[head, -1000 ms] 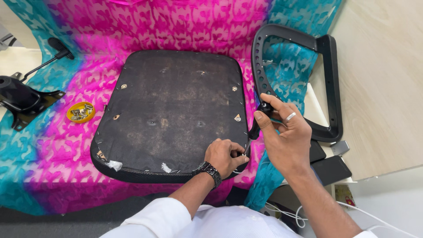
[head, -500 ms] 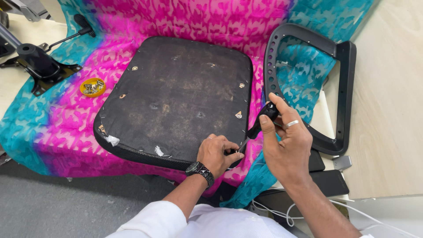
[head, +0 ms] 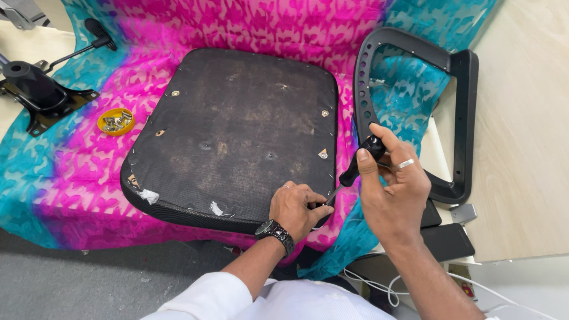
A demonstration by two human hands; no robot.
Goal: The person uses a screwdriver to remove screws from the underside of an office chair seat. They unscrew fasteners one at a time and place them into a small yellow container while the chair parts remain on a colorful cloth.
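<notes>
Here, a small round yellow dish sits on the pink-and-teal patterned cloth toward the bench's left edge, holding a little heap of metal screws or fittings; their exact kind is too small to tell. Just beside it, further left, lies a black chair mechanism plate with a lever.

The right hand has its grip closed around the black handle of a screwdriver, thumb and fingers wrapped high on the handle, a ring showing on 1 finger. The tool slants down and left, its thin shaft running to the near right corner of the upturned black seat cushion. The left hand, wearing a dark wristwatch, is curled shut over that same corner, fingers pinching at the seat's edge where the shaft's tip meets it; what lies under the fingers is hidden.

The seat cushion lies underside up in the middle of the cloth, with small metal fittings and torn white scraps along its near edge. A black plastic armrest frame lies near the bench's right edge.
</notes>
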